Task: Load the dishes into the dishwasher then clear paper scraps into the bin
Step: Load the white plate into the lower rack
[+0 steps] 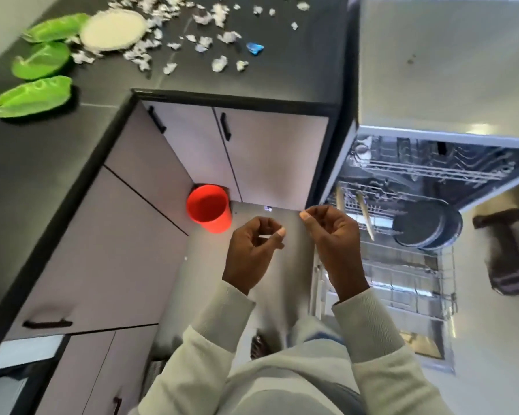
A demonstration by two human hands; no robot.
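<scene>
We hold both hands up over the grey floor (294, 259), just beside the open silver dishwasher (432, 169). The left hand (253, 250) keeps a loose grip, fingers curled, thumb near forefinger, nothing visible in it. The right hand (333, 232) is likewise loosely curled and empty. 3 green plastic plates (41, 64) and 1 round white plate (113, 29) lie on the dark tabletop (27, 175) among scattered white paper scraps (221, 64). The round red bin (209, 208) stands in the cabinet corner. A dark round bowl (427, 224) sits in the pulled-out lower wire rack (408, 280).
</scene>
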